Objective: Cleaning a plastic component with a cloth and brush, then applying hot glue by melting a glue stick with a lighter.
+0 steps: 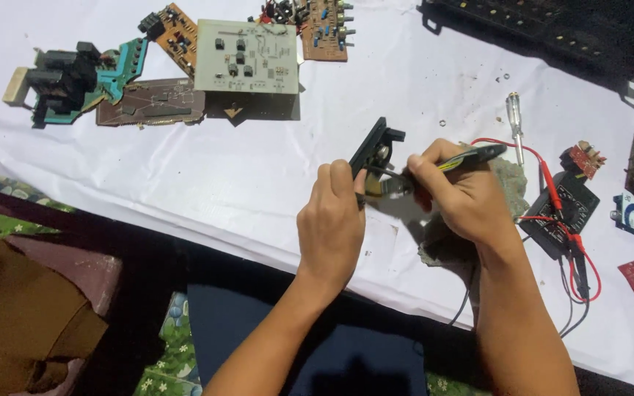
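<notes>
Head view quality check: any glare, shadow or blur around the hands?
Head view: white sheet is brightly lit, near blown out; left hand and right hand cast a shadow onto the sheet below; black part stays readable; dark lower edge underexposed.

Matt black plastic part (pixel 376 150), creased white cloth (pixel 258 176), shiny metal screwdriver (pixel 515 125)

White cloth (pixel 221 176) covers the tabletop; beside the pale green circuit board (pixel 247 57) lie brown board (pixel 152 103) and teal part (pixel 122 66).
</notes>
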